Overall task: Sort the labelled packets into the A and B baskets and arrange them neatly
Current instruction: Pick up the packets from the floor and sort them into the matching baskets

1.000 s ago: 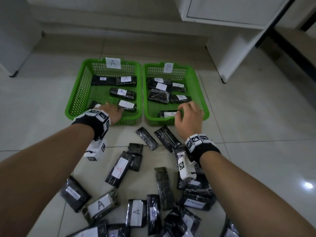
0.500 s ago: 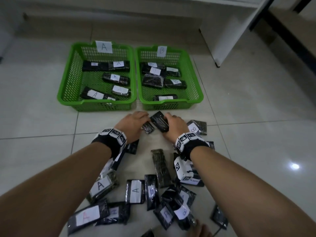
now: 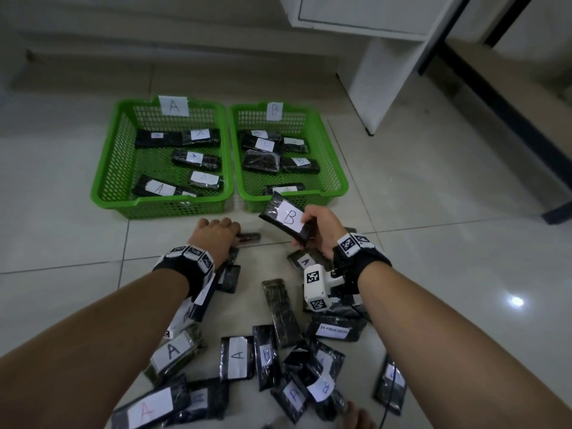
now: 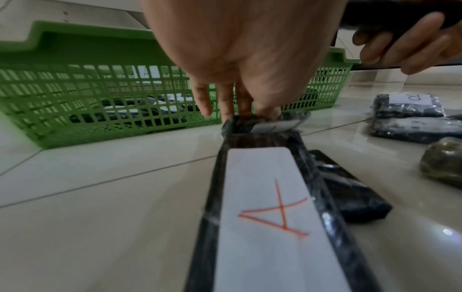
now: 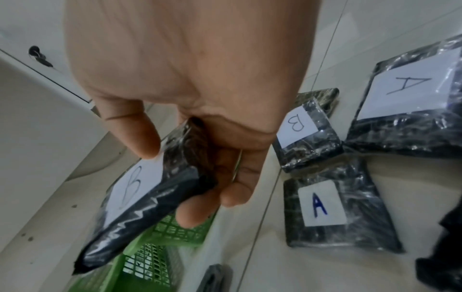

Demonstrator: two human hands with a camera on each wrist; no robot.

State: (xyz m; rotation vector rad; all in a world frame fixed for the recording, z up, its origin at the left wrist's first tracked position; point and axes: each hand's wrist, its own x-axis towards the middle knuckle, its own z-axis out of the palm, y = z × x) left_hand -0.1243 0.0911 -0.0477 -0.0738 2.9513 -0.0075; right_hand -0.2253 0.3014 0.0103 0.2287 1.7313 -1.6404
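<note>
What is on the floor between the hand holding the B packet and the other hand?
Mostly bare tile in the head view. Only the small dark packet under the left hand pokes into it toward the right hand and its B packet.

Bare floor strip (image 3: 161, 239) before baskets (image 3: 173, 209); packet pile (image 3: 278, 351) blocks nr side.

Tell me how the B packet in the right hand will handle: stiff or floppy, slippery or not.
The B packet, gripped at one end by the right hand, juts out without sagging, so it is probably fairly stiff and light. Its crinkled, glossy wrap looks slick; it may slide between the fingers. Flat-sided, it should lie still in the B basket, not roll.
</note>
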